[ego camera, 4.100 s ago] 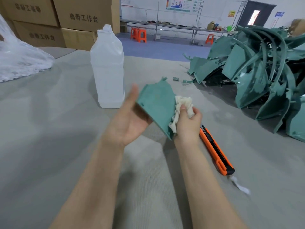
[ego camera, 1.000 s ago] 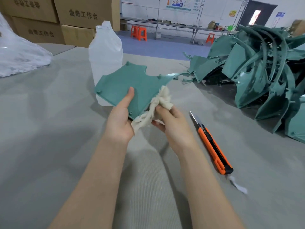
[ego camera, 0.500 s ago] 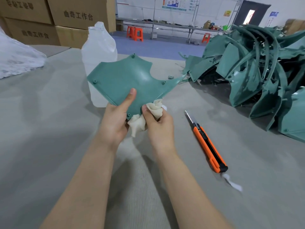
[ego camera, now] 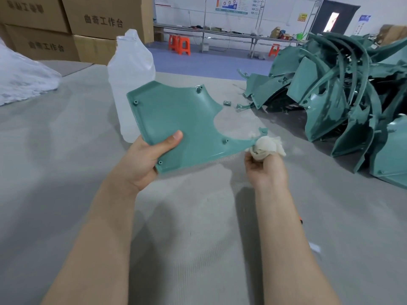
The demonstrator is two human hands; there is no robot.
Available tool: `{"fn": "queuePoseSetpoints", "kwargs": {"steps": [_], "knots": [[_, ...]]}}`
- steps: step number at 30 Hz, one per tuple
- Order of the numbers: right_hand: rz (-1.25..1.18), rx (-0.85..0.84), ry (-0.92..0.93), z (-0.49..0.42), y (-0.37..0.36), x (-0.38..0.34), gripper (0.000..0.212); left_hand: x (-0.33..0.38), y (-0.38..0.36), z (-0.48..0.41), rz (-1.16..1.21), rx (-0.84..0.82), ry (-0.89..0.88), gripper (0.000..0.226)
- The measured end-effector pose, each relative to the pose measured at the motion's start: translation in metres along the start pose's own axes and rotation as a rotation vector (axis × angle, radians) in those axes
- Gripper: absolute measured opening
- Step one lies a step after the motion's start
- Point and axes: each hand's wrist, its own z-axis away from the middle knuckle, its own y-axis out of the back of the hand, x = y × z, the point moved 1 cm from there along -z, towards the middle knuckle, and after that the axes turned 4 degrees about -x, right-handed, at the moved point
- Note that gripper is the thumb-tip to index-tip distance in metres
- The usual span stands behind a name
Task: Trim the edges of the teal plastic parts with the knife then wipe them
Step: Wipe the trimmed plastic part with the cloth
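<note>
My left hand (ego camera: pixel 146 159) grips a flat teal plastic part (ego camera: pixel 176 119) by its lower left corner, thumb on its inner face, holding it above the table. The part has a curved cut-out on its right side and small screw bosses. My right hand (ego camera: pixel 265 170) is closed around a bunched white cloth (ego camera: pixel 267 146), which presses on the thin pointed right tip of the part. The orange knife is almost wholly hidden behind my right forearm; only a sliver of orange (ego camera: pixel 300 221) shows.
A translucent plastic bottle (ego camera: pixel 130 78) stands behind the part. A heap of teal plastic parts (ego camera: pixel 343 93) fills the right side of the grey table (ego camera: pixel 66 172). A white plastic bag (ego camera: pixel 22 80) lies far left, cardboard boxes (ego camera: pixel 72 25) behind. A white scrap (ego camera: pixel 315 247) lies near my right arm.
The cloth in my right hand has slid from the part's lower middle edge out to its right tip. The part has tilted flatter and my right forearm now covers the knife.
</note>
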Motion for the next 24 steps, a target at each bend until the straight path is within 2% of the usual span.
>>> {"fn": "queuePoseSetpoints", "kwargs": {"steps": [3,6,10,14,16,18,22,24], "knots": [[0.017,-0.016,0.012,-0.002,0.0,-0.001,0.019,0.001,0.0,-0.002,0.034,0.033,-0.014,0.037],[0.175,-0.098,0.009,0.007,-0.006,0.01,0.014,-0.003,-0.005,-0.004,0.035,0.076,-0.078,0.029],[0.356,-0.29,-0.063,0.021,-0.015,0.023,0.017,-0.006,-0.008,-0.007,0.015,0.153,-0.148,0.02],[0.512,-0.54,-0.214,0.034,-0.017,0.033,0.014,-0.009,-0.007,-0.009,-0.044,0.27,-0.169,0.015],[0.609,-0.644,-0.218,0.038,-0.016,0.039,0.013,-0.01,-0.008,-0.009,-0.053,0.279,-0.166,0.015],[0.663,-0.645,-0.15,0.039,-0.015,0.045,0.01,-0.01,-0.011,-0.009,-0.048,0.274,-0.161,0.019],[0.682,-0.545,-0.019,0.038,-0.015,0.05,0.004,-0.01,-0.014,-0.01,-0.05,0.251,-0.161,0.019],[0.68,-0.503,0.002,0.038,-0.014,0.051,0.009,-0.01,-0.014,-0.01,-0.057,0.232,-0.152,0.02]]}}
